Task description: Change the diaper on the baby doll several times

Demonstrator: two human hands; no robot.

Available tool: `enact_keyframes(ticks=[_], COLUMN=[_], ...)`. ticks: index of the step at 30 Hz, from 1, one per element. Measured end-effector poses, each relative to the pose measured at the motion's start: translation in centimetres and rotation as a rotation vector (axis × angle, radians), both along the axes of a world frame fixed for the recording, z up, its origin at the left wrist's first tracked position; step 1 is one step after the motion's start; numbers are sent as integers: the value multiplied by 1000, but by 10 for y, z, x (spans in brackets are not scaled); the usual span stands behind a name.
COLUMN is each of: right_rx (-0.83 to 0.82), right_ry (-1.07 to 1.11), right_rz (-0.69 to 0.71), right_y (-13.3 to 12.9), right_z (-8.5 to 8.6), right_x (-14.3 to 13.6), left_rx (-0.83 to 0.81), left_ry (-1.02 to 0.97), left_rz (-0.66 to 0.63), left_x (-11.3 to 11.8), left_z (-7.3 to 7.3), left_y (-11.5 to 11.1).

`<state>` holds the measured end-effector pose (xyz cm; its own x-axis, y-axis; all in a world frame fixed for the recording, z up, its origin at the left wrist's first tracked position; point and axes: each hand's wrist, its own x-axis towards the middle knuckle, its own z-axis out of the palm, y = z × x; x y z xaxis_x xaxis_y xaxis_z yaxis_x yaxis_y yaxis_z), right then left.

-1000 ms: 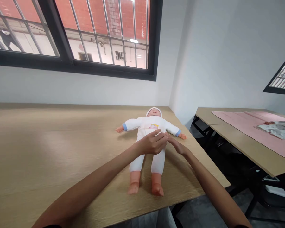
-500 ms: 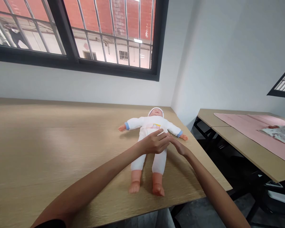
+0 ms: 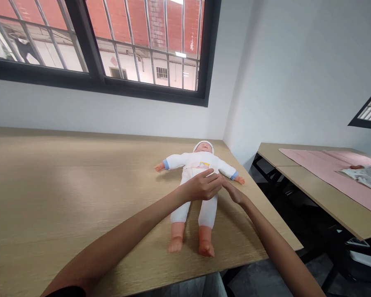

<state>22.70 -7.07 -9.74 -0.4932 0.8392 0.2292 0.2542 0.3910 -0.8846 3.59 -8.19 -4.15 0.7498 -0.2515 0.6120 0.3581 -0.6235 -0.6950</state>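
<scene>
A baby doll in a white one-piece suit with blue cuffs and a white cap lies on its back on the wooden table, arms spread and bare feet towards me. My left hand rests on the doll's belly, fingers curled and pinching the white suit. At the doll's right hip, my right hand touches the suit with its fingertips, meeting the left hand's fingers. What the fingertips grip is hidden.
The table's right edge runs close beside the doll, with a gap to a second table. That table carries a pink cloth and a folded garment. A barred window is behind.
Both hands stay on the doll's middle with only tiny finger shifts. The view has drifted slightly.
</scene>
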Motion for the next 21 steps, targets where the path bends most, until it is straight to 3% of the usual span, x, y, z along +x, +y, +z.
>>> enact_keyframes(ticks=[4,11,16,21], right_rx=[14,135,78,156], right_ry=[-25,-38,-46,-29], right_rz=[1,85,68,70], right_y=[6,8,13,16], right_z=[-10,-10,-19,-23], right_x=[4,4,9,9], left_rx=[25,51,50,62], left_ry=[7,-40,-48,-62], left_rz=[24,75,95,83], left_x=[1,4,4,4], left_z=[1,-3,-3,-2], left_y=[0,1,1,0])
